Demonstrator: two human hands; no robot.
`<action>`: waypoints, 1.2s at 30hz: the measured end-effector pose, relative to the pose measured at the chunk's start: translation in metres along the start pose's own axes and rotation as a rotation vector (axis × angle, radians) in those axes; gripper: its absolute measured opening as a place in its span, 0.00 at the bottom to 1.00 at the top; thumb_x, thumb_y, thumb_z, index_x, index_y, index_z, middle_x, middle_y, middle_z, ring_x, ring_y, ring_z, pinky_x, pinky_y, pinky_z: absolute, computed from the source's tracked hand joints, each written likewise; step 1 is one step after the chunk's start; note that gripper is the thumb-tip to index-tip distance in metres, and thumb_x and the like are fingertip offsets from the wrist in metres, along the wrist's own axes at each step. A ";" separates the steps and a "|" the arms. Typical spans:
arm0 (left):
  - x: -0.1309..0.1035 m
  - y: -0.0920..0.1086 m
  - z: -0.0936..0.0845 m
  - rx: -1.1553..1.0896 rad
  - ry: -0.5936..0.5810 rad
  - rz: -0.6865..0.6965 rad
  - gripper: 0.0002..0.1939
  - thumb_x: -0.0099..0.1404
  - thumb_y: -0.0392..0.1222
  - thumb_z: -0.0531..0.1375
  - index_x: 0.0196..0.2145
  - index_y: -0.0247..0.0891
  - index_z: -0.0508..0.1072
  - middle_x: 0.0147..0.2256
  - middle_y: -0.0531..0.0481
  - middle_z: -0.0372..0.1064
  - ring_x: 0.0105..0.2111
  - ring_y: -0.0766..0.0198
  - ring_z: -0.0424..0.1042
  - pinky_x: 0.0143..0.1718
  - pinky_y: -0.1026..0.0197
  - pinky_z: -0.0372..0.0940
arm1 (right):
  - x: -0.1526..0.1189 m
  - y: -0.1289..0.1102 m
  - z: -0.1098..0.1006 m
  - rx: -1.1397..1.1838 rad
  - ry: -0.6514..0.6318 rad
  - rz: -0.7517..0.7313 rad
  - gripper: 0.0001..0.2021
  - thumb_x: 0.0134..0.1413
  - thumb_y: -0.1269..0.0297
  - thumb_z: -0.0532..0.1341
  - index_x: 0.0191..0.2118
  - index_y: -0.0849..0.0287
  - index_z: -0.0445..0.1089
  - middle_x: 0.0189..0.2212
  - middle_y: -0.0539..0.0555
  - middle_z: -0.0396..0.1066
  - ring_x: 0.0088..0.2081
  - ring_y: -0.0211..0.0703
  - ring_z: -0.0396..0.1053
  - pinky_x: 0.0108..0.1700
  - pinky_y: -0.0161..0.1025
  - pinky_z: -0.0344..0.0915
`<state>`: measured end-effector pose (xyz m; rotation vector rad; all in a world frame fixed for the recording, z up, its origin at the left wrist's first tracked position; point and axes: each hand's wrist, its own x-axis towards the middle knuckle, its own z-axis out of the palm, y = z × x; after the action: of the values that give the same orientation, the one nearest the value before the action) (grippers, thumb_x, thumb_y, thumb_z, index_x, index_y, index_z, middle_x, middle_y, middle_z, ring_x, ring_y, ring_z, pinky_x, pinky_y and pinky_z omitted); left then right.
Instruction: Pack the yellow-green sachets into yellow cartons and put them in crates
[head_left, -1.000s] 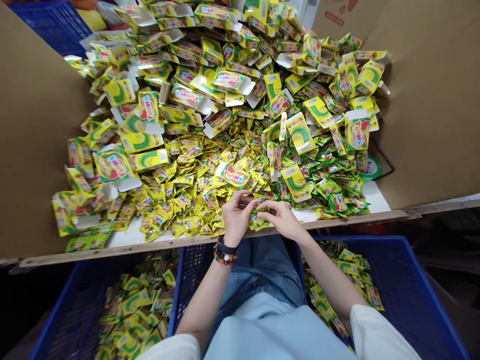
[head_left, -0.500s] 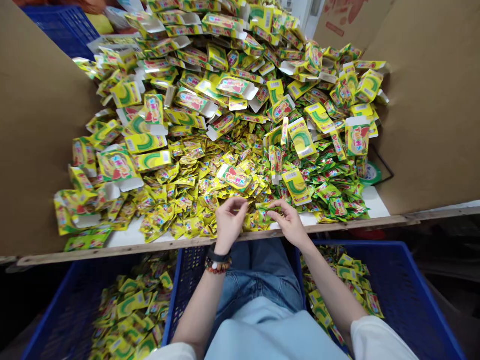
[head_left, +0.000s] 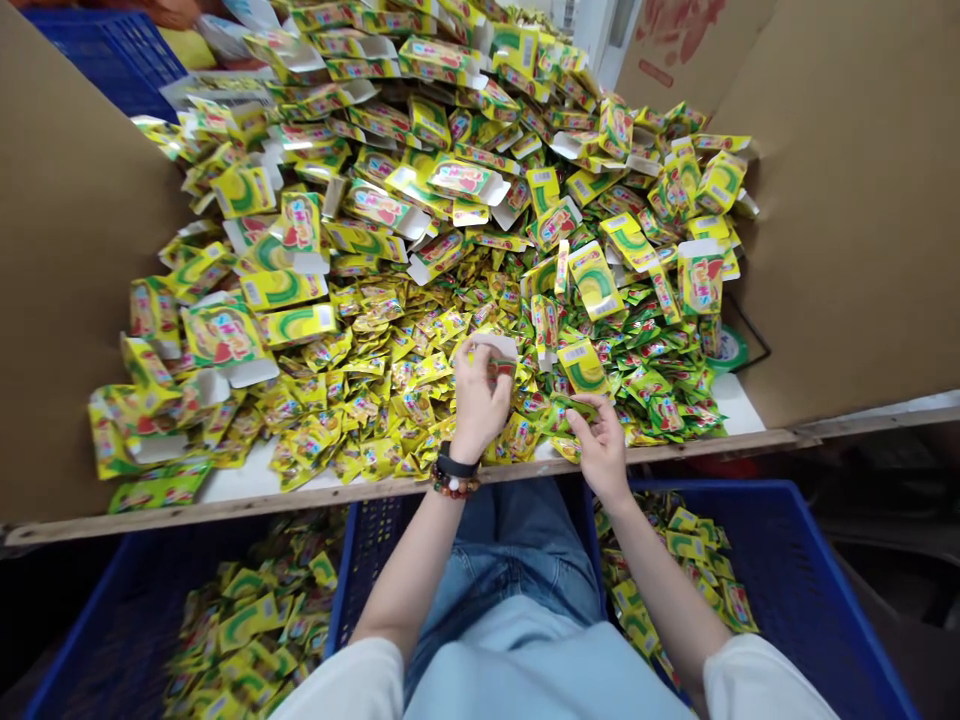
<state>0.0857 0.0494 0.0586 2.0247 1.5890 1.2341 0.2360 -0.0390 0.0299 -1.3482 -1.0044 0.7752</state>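
Note:
My left hand (head_left: 480,398) is closed on a small candy box (head_left: 501,350), whose white flap stands open toward the right. Its fingers hide much of the box. To the right, just above the table's front edge, my right hand (head_left: 604,445) pinches a green candy packet (head_left: 561,412) between thumb and fingers. Yellow candy packets (head_left: 397,400) lie loose under and to the left of my hands. More green packets (head_left: 660,390) are heaped at the right. A yellow box with a green curve (head_left: 583,367) rests just beyond my right hand.
A tall pile of open boxes (head_left: 450,130) rises at the back. Cardboard walls (head_left: 840,220) flank the table. Below its wooden edge (head_left: 300,500) stand blue crates (head_left: 817,560) with filled boxes (head_left: 251,625). A green tape roll (head_left: 727,350) sits by the right wall.
My left hand has reached forward and closed on the box that lay on the yellow packets. My right hand has moved slightly right, still holding the green packet.

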 end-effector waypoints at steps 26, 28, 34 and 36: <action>-0.101 0.007 0.047 -0.144 0.017 0.178 0.37 0.60 0.39 0.61 0.64 0.42 0.50 0.50 0.39 0.70 0.47 0.51 0.74 0.45 0.50 0.72 | 0.016 -0.064 -0.002 -1.022 -0.521 -0.364 0.14 0.58 0.76 0.57 0.46 0.57 0.73 0.37 0.58 0.72 0.39 0.47 0.69 0.41 0.40 0.64; -0.103 0.000 0.044 -0.144 0.007 0.146 0.39 0.60 0.42 0.61 0.65 0.41 0.49 0.52 0.37 0.69 0.48 0.49 0.74 0.46 0.49 0.72 | 0.011 -0.049 0.003 -0.871 -0.399 -0.457 0.14 0.57 0.72 0.59 0.48 0.53 0.72 0.37 0.56 0.75 0.42 0.50 0.68 0.46 0.44 0.62; -0.106 -0.012 0.032 -0.133 -0.080 0.162 0.34 0.61 0.44 0.59 0.63 0.46 0.53 0.52 0.38 0.69 0.49 0.50 0.73 0.47 0.47 0.70 | -0.006 -0.016 0.008 -0.635 -0.166 -0.453 0.08 0.61 0.66 0.59 0.40 0.49 0.76 0.36 0.51 0.80 0.47 0.51 0.70 0.56 0.56 0.47; -0.107 -0.011 0.032 -0.111 -0.071 0.164 0.32 0.62 0.45 0.58 0.63 0.46 0.54 0.51 0.38 0.70 0.48 0.51 0.74 0.47 0.49 0.70 | -0.012 -0.016 0.009 -0.609 -0.200 -0.428 0.09 0.62 0.66 0.58 0.41 0.49 0.76 0.39 0.52 0.79 0.49 0.50 0.71 0.56 0.55 0.47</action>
<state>0.0999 -0.0337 -0.0148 2.1370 1.3150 1.2609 0.2217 -0.0474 0.0434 -1.4966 -1.7135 0.2829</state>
